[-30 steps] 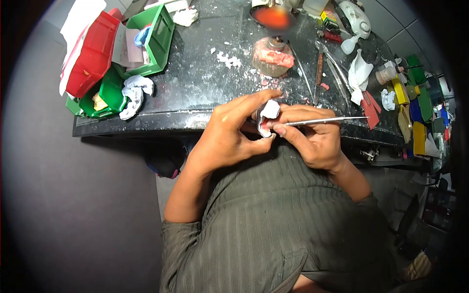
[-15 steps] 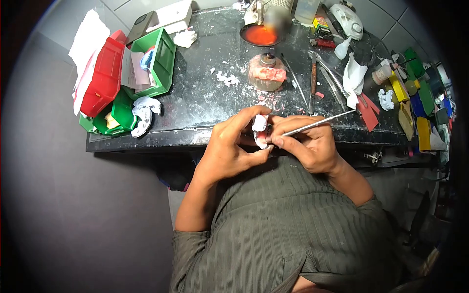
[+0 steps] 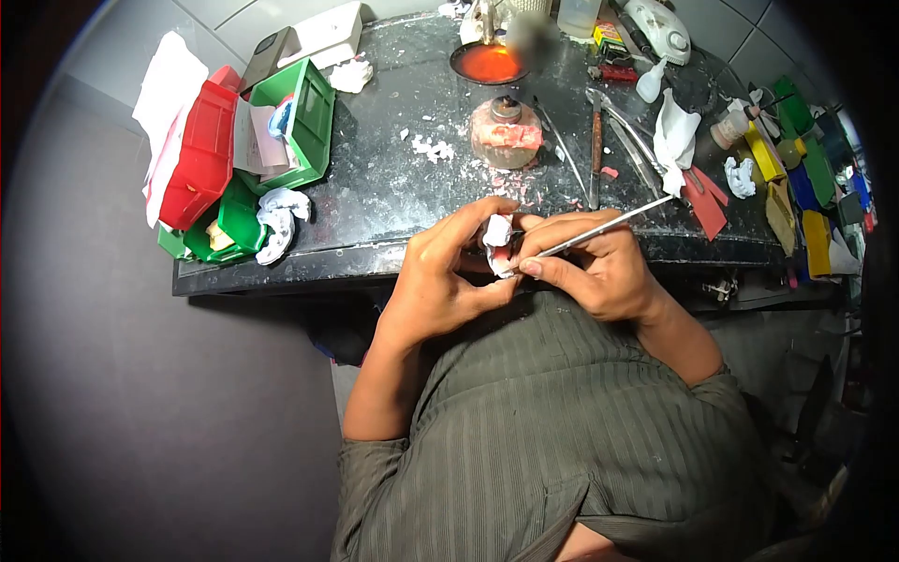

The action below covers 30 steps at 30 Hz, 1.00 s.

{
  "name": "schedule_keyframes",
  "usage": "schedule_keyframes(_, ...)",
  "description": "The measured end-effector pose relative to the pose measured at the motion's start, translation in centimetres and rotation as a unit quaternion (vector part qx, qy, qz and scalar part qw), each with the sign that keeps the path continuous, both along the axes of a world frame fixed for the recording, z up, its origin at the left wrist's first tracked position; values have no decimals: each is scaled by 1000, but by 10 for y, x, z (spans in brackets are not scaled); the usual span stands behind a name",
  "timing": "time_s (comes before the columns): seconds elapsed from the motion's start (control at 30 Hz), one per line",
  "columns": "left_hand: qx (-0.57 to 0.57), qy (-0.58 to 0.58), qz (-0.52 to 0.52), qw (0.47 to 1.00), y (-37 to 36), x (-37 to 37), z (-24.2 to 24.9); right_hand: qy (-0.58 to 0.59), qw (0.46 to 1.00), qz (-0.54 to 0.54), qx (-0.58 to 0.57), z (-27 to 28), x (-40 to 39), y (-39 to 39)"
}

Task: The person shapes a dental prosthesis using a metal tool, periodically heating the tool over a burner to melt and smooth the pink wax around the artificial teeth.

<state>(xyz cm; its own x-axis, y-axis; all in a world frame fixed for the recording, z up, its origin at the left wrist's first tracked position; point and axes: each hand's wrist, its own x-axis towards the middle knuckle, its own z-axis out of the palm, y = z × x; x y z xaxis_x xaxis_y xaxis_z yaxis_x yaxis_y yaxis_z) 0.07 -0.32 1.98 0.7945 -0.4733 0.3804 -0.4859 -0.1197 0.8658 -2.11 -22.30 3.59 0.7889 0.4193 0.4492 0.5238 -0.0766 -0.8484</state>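
My left hand (image 3: 438, 276) curls its fingers and thumb around a small white plaster dental cast (image 3: 498, 230) with pink wax (image 3: 502, 254) on it. A slim metal carving tool (image 3: 613, 223) is pinched pen-like in my right hand (image 3: 599, 267). Its working end meets the lower part of the cast, though my fingers partly hide the tip. The shaft slants up to the right. Both hands are close together just in front of the bench edge. Beyond them stands a glass spirit lamp (image 3: 496, 155) with a pink wax piece (image 3: 513, 137) against it.
A dark dish of orange-red material (image 3: 465, 67) stands at the back. Metal tools (image 3: 596, 150), white tissue (image 3: 674, 140) and pink wax sheets (image 3: 704, 211) lie on the right. Red (image 3: 198, 155) and green bins (image 3: 318, 122) and plaster pieces (image 3: 279, 225) are on the left.
The view has shifted slightly, and the bench things sit a little higher in it. The carving tool is angled a bit more steeply. Both hands keep their holds on the cast and tool.
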Motion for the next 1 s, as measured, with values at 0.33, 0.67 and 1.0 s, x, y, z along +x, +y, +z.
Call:
schedule_keyframes(0.33,-105,-61,81,989,-12,-10,-26,29,984,-70,158,2,13,-16)
schedule_keyframes(0.67,-92,-140,122,978,-13,-11,-34,-63,991,-96,68,6,4,1)
schedule_keyframes(1.0,-30,-106,175,978,-13,-13,-18,-129,984,-88,-81,11,-9,8)
